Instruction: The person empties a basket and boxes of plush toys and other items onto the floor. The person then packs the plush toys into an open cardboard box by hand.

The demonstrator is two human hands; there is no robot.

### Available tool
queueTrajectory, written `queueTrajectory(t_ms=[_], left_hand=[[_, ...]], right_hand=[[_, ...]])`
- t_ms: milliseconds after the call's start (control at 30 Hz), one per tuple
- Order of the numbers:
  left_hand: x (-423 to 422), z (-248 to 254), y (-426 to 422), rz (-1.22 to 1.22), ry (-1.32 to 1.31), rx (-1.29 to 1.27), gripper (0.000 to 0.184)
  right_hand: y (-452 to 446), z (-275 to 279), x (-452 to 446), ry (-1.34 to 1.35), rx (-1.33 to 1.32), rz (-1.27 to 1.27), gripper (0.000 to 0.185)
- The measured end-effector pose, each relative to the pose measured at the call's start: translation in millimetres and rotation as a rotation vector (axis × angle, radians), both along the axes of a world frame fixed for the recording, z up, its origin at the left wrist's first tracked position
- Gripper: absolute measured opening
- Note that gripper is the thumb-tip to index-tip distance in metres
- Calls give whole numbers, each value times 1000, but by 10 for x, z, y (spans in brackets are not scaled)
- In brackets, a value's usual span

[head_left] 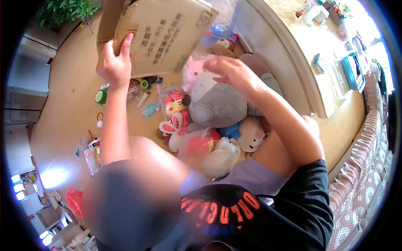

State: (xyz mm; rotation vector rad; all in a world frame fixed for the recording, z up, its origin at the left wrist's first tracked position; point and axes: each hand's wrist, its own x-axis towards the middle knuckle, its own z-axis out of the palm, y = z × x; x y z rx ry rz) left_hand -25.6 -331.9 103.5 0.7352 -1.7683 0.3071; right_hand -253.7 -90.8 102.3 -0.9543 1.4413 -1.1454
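Note:
My left hand (115, 62) grips the near edge of a brown cardboard box (163, 35), which is tilted and raised over the floor. Dark printed characters cover the box side facing me. My right hand (234, 73) is apart from the box, its fingers stretched to the left above the soft toys. Just below it lies a large grey and white plush toy (222, 104). Beside that are a pink plush toy (194, 73), a bunny-eared toy (176, 125) and a white plush toy (253, 136). Whatever is inside the box is hidden.
Several small items, including a green round object (100, 97) and a light-blue toy (150, 109), lie on the floor at left. A wooden table (289, 29) stands at right, with a blue basket (352, 73) on it. A plant (65, 11) is at upper left.

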Motion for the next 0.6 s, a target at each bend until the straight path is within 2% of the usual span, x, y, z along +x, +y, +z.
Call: queueTrajectory(t_ms=[67,200,267,333,400,433,533,600], left_hand=[[-136,104,-134,23,18,-9,41],[-345,288,-467,73,172,-177,40],[-462,238,-582,100,203,-183,40],[-685,21,-752,-128,322,-29,38],[-882,-123,-770,-27,136,168,34],[-1048,-123,-666,-133,203,312,39],[-1168,-262,-876,-158,447,280,39],[-1024,-194,-945,-63,570,482,37]], right_hand=[[30,-48,-97,528,38,387,45],[314,-406,2,1382,393,671,80],[465,-870,11,1317,454,600,97],[491,-1219,-122,1229,465,559,108],[426,-1463,-316,1109,419,537,113],[386,-1605,-372,1094,444,488,116],[295,-1916,-380,1096,521,356,123],[246,-2002,-226,1158,587,280,123]])
